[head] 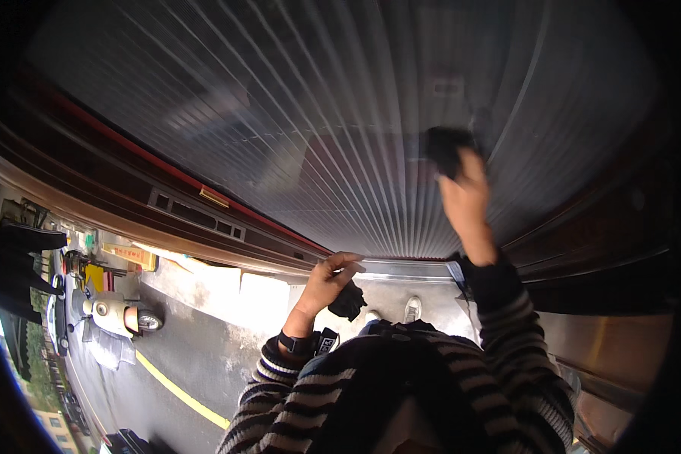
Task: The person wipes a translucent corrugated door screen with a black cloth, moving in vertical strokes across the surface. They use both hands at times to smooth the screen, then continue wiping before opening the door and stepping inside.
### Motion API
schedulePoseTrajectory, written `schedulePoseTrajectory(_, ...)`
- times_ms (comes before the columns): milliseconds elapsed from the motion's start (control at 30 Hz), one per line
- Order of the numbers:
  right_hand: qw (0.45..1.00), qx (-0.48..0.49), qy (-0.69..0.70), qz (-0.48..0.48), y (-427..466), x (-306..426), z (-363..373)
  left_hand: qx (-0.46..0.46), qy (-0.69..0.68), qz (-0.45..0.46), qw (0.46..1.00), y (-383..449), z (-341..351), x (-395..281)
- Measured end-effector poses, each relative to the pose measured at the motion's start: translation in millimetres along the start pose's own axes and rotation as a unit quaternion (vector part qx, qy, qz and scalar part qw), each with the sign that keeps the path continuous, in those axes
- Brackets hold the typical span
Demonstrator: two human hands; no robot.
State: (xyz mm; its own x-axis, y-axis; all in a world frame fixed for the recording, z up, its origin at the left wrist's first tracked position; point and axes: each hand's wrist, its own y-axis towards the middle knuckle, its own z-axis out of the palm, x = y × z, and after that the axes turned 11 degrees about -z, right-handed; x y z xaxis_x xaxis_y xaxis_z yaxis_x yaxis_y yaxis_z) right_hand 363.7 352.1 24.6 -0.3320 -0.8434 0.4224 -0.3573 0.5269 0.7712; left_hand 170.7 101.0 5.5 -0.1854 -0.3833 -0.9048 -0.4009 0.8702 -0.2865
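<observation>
A tall, ribbed, glossy door panel (352, 170) with faint reflections fills the upper view before me. Against its right part, my right hand (466, 196) holds a black cloth (451, 148); both are blurred. My left hand (330, 281) is lower down, near the panel's bottom left corner, with its fingers bent. Another piece of black cloth (349, 301) hangs beneath those fingers and appears gripped in the palm, though the grip itself is partly hidden. A dark band (296, 343) circles my left wrist.
The door's brown edge (113, 181) at left carries a metal lock plate (196, 214). A metal sill (408, 269) runs below the panel, above my shoes (412, 309). Out on the road (204, 346) stand a cream scooter (113, 318) and a white car (57, 318).
</observation>
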Motion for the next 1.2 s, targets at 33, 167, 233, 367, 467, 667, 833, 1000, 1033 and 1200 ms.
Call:
schedulePoseTrajectory(33,0.996,0.091,0.008,0.025,-3,-22,40,0.005,-0.035,-0.011,0.999,9,5,-1)
schedulePoseTrajectory(167,0.946,0.268,0.154,0.096,-61,-28,69,-0.004,0.047,-0.073,0.996,1,18,-3)
schedulePoseTrajectory(233,0.963,0.163,0.2,0.077,-46,-8,30,0.002,0.034,-0.075,0.997,-4,10,-6)
schedulePoseTrajectory(367,0.973,-0.169,0.084,-0.133,35,30,-41,-0.005,0.024,-0.091,0.996,-26,-9,-9)
schedulePoseTrajectory(467,0.993,-0.064,-0.011,-0.098,48,53,6,-0.003,-0.003,-0.065,0.998,-37,-33,-1)
schedulePoseTrajectory(667,0.832,0.516,0.169,0.113,-36,122,79,-0.045,-0.016,-0.064,0.997,-61,-91,32)
schedulePoseTrajectory(833,0.993,-0.093,0.025,-0.069,39,120,-39,-0.06,-0.014,-0.074,0.995,-69,-86,44)
schedulePoseTrajectory(1000,0.995,0.048,-0.057,-0.065,18,101,35,-0.081,-0.03,0.009,0.996,-61,-84,45)
schedulePoseTrajectory(1033,0.97,0.238,-0.005,0.055,-4,99,66,-0.087,-0.024,0.026,0.996,-59,-90,49)
schedulePoseTrajectory(1200,0.882,0.321,0.311,0.149,-58,129,83,-0.085,-0.178,-0.005,0.98,-51,-137,96)
